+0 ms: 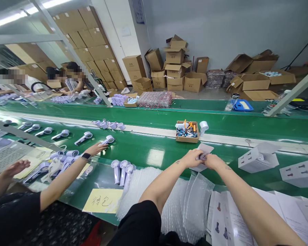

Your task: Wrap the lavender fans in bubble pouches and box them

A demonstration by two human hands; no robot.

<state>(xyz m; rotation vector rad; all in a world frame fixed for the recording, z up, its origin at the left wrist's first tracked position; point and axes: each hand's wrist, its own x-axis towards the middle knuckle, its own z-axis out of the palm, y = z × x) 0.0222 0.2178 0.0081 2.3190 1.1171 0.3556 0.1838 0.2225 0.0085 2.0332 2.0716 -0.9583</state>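
White carton point(206, 148) between the two hands, just over the near edge of the green belt point(146, 145). Pale, smooth, matte; one flat panel with softened corners shows above the fingers, another pale face below them toward 7 o'clock. A dark, purplish patch sits between the fingers, too covered to identify.

Left hand point(192, 158): fingers curled, pinching the carton's 9 o'clock side. Right hand point(212, 162): fingers folded in, gripping the 3 o'clock side. The hands nearly meet.

Clock directions from the carton:
- 11 o'clock, near: cardboard tray point(187, 139), small blue parts and orange-handled tool inside.
- 12 o'clock: single pale handheld fan point(203, 126), upright, just beside the tray.
- 3 o'clock: open box point(258, 158), white, fan pictures printed on its side; a second printed box point(299, 173) farther out.
- 5 o'clock: stacked printed cartons point(222, 218), white.
- 7 o'clock: bubble-wrap sheets point(178, 206), clear, overlapping.
- 8 o'clock, farther: yellow paper point(101, 200), handwritten characters.
- 9 o'clock: three lavender fans point(123, 171), side by side. Well beyond, a co-worker's hand point(96, 149) touches another fan point(109, 139) on the belt; dark watch point(86, 155) at that wrist.
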